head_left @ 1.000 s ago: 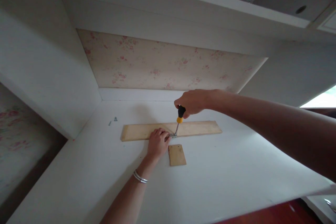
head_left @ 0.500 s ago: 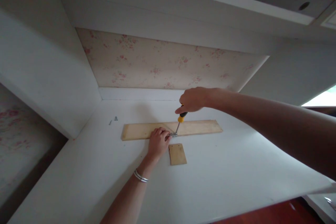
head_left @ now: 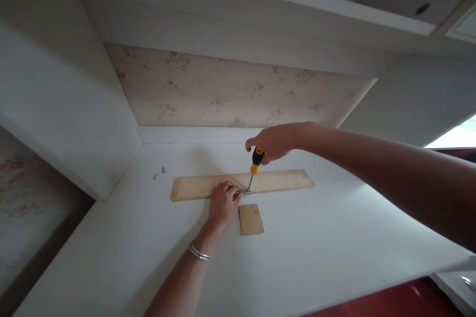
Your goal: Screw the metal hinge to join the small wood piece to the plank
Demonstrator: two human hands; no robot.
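Right hand (head_left: pixel 275 141) grips the screwdriver (head_left: pixel 255 164) upright on a bracket (head_left: pixel 244 191) the left hand (head_left: pixel 223 203) pinches against the plank (head_left: pixel 282 181); screw seemingly unfinished, small board (head_left: pixel 251 219) at 6 o'clock unattached.

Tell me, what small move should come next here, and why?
Probably another turn of the screwdriver. The right hand grips its handle, the tip stands on the small metal bracket at the long wooden board's near edge, and the left hand steadies that bracket.

No readable text (labels, numbers) anywhere.
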